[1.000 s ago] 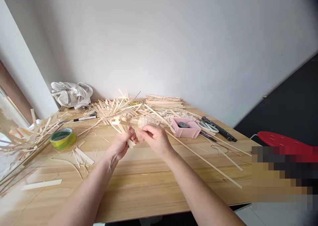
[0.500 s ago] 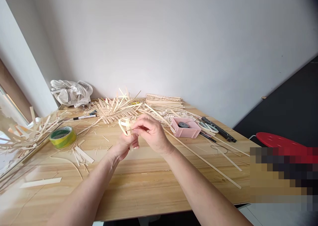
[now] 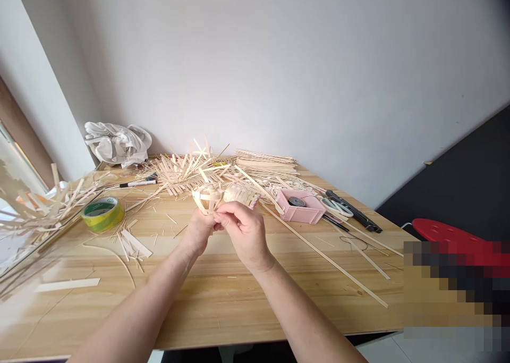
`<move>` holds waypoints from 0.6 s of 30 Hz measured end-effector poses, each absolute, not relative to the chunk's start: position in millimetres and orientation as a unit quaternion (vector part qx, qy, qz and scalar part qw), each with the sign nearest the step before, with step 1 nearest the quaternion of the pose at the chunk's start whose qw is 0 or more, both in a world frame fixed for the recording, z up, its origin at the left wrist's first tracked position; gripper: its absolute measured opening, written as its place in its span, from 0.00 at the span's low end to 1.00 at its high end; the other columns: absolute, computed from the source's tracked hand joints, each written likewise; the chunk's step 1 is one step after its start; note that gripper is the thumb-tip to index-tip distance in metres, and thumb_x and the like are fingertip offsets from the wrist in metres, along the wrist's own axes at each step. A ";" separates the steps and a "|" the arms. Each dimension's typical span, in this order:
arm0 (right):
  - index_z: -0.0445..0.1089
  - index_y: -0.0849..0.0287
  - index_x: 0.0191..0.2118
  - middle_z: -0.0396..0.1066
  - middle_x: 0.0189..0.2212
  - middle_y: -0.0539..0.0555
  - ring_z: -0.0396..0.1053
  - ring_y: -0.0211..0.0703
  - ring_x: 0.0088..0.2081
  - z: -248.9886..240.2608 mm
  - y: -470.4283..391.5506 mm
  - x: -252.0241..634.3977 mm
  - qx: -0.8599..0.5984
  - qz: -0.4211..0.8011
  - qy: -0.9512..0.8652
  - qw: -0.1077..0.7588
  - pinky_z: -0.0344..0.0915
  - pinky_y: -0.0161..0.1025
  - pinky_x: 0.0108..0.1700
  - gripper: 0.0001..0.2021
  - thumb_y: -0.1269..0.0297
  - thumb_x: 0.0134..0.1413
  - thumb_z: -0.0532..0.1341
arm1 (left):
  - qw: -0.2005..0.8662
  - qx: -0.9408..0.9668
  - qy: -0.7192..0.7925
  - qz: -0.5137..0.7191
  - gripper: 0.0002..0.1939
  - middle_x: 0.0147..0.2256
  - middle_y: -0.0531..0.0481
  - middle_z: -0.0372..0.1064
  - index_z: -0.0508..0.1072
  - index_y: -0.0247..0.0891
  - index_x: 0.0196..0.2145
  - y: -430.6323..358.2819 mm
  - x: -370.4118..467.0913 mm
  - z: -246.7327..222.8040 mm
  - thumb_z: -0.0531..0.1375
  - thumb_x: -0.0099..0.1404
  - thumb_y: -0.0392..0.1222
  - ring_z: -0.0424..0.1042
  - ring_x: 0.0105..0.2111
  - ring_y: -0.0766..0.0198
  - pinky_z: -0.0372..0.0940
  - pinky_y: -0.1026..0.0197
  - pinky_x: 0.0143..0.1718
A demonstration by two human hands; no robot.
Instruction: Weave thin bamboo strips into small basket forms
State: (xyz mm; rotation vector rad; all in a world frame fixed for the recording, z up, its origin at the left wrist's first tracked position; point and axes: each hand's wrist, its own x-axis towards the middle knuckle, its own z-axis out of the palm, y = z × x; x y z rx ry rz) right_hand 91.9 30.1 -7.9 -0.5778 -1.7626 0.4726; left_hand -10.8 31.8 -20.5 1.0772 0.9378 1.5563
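Over the middle of the table, my left hand [image 3: 200, 231] is closed around the lower part of a small looped piece of woven bamboo strips [image 3: 205, 197]. Pale bands of it curve up above my fingers. My right hand [image 3: 247, 233] meets the left one, thumb and forefinger pinched at the piece's right lower edge. My fingers cover the pinched spot. Just beyond my right hand lies a rounded woven bamboo piece [image 3: 238, 194], partly hidden by the knuckles.
Loose strips [image 3: 179, 174] and a strip bundle [image 3: 265, 161] lie along the wall. A yellow-green tape roll [image 3: 102, 214] and a marker [image 3: 138, 183] sit left. To the right are a pink box [image 3: 300, 212], scissors [image 3: 338, 208], a black tool [image 3: 354, 212] and long strips [image 3: 330, 259].
My right hand has turned and dropped slightly, its pinch now lower on the looped piece. The rounded woven piece behind it has come into sight. The view has shifted a little.
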 end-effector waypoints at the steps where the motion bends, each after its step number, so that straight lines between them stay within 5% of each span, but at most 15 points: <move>1: 0.66 0.57 0.28 0.69 0.24 0.49 0.68 0.37 0.27 -7.9 29.4 90.5 -0.259 0.181 -0.751 0.580 0.65 0.34 0.31 0.05 0.69 0.53 0.56 | 0.485 0.443 0.389 0.646 0.07 0.17 0.57 0.56 0.64 0.36 0.20 32.3 -10.7 -20.9 0.61 0.43 0.37 0.52 0.19 0.73 0.51 0.68 0.19; 9: 0.66 0.57 0.27 0.69 0.22 0.50 0.66 0.36 0.24 -4.8 24.6 84.3 -0.288 0.022 -0.767 0.573 0.62 0.32 0.28 0.07 0.72 0.54 0.54 | 0.419 0.433 0.412 0.684 0.05 0.17 0.57 0.57 0.65 0.37 0.20 34.6 -11.8 -23.4 0.60 0.44 0.35 0.58 0.23 0.69 0.55 0.67 0.22; 18: 0.66 0.57 0.22 0.68 0.19 0.48 0.64 0.35 0.22 -3.3 24.3 83.5 -0.316 0.033 -0.763 0.563 0.59 0.31 0.26 0.09 0.72 0.52 0.56 | 0.382 0.450 0.426 0.685 0.05 0.21 0.56 0.61 0.67 0.36 0.23 34.2 -10.3 -22.8 0.58 0.44 0.31 0.58 0.23 0.69 0.58 0.67 0.25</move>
